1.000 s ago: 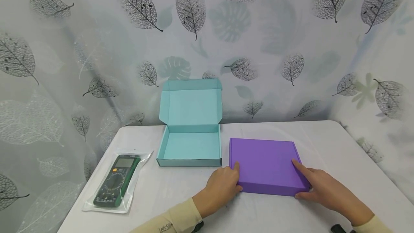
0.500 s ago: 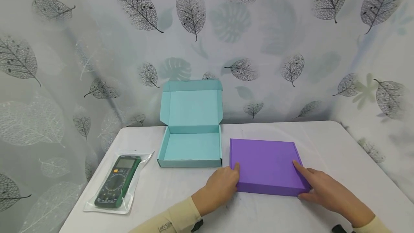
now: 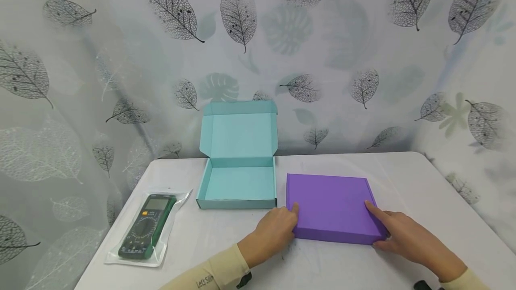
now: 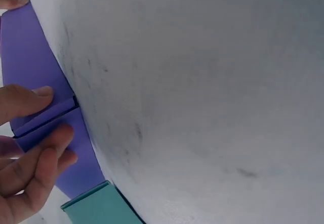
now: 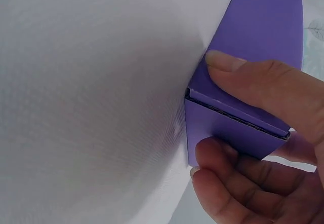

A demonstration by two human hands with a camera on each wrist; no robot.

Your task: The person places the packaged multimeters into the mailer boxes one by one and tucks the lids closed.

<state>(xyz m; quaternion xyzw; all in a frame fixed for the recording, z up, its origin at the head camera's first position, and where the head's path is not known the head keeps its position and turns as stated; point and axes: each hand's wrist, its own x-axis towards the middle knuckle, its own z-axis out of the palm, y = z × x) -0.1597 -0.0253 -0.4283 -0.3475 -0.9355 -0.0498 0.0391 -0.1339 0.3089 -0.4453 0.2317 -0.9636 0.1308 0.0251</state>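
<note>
A closed purple cardboard box (image 3: 330, 205) lies flat on the white table, right of the middle. My left hand (image 3: 271, 232) grips its left end. In the left wrist view the thumb (image 4: 30, 101) presses the front face while curled fingers bear on the side. At the opposite end my right hand (image 3: 411, 238) holds the box. Its index finger touches the top edge in the head view, and the right wrist view shows its thumb (image 5: 258, 79) on the front face, with curled fingertips (image 5: 212, 155) against the side.
An open teal cardboard box (image 3: 237, 204) stands left of the purple one, lid raised. Farther left lies a green and black multimeter (image 3: 143, 227) in a clear plastic bag (image 3: 155, 261). A leaf-patterned curtain (image 3: 334, 115) hangs behind the white table (image 3: 403, 169).
My left thumb has slid back toward the box's front left corner, and my right thumb has shifted slightly right. The purple box stays almost in place; the head view has tilted a little.
</note>
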